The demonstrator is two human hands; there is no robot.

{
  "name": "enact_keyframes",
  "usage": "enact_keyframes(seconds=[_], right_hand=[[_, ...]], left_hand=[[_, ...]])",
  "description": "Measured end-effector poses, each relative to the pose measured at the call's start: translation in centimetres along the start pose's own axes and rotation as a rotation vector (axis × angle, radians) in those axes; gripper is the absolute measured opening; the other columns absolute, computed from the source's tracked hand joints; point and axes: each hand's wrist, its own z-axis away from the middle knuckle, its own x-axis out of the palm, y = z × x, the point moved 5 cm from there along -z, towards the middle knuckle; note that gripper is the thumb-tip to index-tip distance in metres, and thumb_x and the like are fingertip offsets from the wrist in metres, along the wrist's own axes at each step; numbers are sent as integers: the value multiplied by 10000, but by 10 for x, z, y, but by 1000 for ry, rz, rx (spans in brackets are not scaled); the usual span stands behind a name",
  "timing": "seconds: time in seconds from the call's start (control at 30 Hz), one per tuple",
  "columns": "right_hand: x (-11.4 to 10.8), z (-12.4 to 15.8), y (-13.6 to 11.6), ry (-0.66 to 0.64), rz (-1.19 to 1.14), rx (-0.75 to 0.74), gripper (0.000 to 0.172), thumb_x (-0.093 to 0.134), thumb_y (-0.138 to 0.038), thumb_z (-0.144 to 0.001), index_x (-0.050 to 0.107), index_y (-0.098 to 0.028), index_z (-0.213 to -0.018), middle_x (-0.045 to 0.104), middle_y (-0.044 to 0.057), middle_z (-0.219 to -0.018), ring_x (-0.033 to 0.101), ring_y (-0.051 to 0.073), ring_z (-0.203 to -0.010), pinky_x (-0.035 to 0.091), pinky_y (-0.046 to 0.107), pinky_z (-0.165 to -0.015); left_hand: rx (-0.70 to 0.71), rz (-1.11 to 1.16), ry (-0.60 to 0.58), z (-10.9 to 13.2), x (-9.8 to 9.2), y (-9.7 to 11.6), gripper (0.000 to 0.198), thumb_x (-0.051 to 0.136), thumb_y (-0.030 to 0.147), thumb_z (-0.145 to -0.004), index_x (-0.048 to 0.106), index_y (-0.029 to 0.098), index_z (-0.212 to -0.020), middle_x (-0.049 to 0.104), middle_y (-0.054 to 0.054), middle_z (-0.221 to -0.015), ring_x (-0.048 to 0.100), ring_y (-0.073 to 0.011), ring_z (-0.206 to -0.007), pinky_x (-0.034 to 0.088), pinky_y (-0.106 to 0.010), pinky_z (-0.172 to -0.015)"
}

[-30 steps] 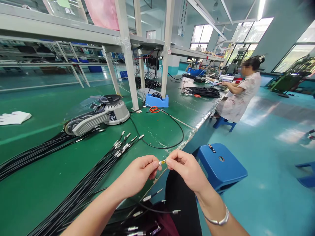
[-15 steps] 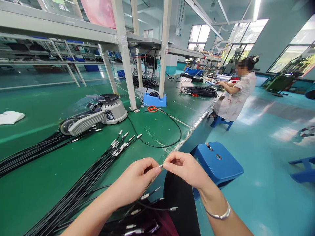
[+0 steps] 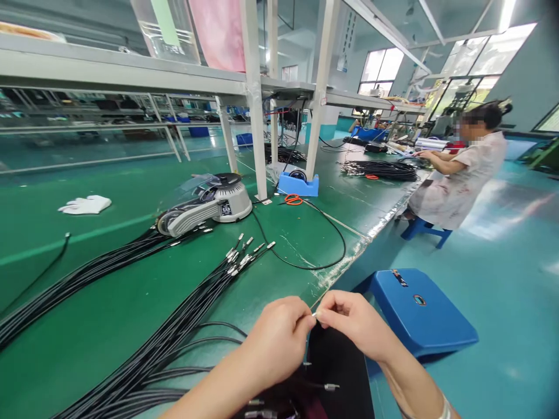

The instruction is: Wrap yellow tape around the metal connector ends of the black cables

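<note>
On table: electric tape dispenser, left of centre; glove, farther left; cable bundle, before dispenser; scissors, right of dispenser, before tape holder. Right of table: stool; co-worker beyond. Between left hand and right hand: apparently a connector, mostly hidden.

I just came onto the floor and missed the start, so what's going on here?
Someone's left hand and right hand meet at the fingertips, pinching a small silvery piece mostly hidden by the fingers. They are just off the green table's edge. Black cables with metal ends lie bundled on the table beside the left arm, and a gray machine stands beyond. Farther along, a co-worker sits at the same row, hands at the tabletop.
</note>
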Motion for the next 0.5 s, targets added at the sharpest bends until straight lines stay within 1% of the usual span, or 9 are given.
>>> enact_keyframes(seconds=[0.07,0.1,0.13,0.17,0.23,0.27,0.33,0.4,0.5], right_hand=[[2,8,7,-52,-22,33,215,626,-331,-767,567,-169,-639,572,4,-648,509,146,-655,406,275,-648],[3,14,13,-62,-20,53,227,626,-348,-767,561,-174,-637,570,5,-653,509,147,-656,402,273,-642],[4,20,22,-63,-14,80,238,627,-370,-766,559,-179,-642,573,6,-659,511,149,-655,398,271,-632],[6,26,33,-62,-6,114,244,626,-389,-765,560,-184,-651,580,8,-666,517,151,-652,396,269,-621],[9,37,61,-74,23,199,232,623,-386,-753,572,-188,-643,593,9,-644,527,151,-619,387,267,-586],[10,40,74,-82,56,237,205,625,-354,-740,585,-186,-629,598,9,-628,528,150,-603,384,266,-575],[4,39,94,-71,153,262,152,621,-293,-718,619,-186,-610,614,14,-617,536,154,-595,390,270,-571],[-10,31,97,-9,213,227,130,612,-294,-734,670,-191,-680,652,31,-670,572,176,-641,425,291,-609],[-31,11,75,86,127,150,243,598,-391,-790,703,-183,-859,694,68,-782,622,208,-736,473,346,-713]], left_hand=[[40,-10,-44,6,-9,-3,297,421,336,-888,647,218,-734,634,-5,-725,561,-146,-688,384,-250,-643],[44,-33,-27,8,-18,-9,324,403,369,-899,652,226,-748,640,-5,-742,571,-148,-710,395,-249,-661],[28,-84,29,8,-30,-19,343,391,398,-905,655,231,-764,644,-8,-763,580,-155,-746,405,-253,-697],[-15,-161,132,9,-45,-32,333,390,405,-904,657,232,-806,652,-16,-807,584,-170,-804,410,-264,-748],[-161,-374,356,8,-72,-64,290,399,362,-892,649,219,-917,648,-53,-922,567,-213,-912,408,-310,-821],[-204,-408,396,6,-79,-79,272,430,336,-870,645,191,-951,636,-84,-933,551,-246,-931,403,-349,-835],[-250,-426,422,0,-86,-104,223,484,279,-821,658,158,-892,625,-110,-883,545,-276,-917,404,-387,-837],[-268,-399,433,-4,-86,-117,203,477,237,-805,666,163,-806,624,-115,-851,548,-277,-904,406,-395,-840],[-280,-310,456,-1,-89,-114,250,437,286,-836,668,190,-816,647,-97,-891,565,-259,-915,422,-375,-835]])
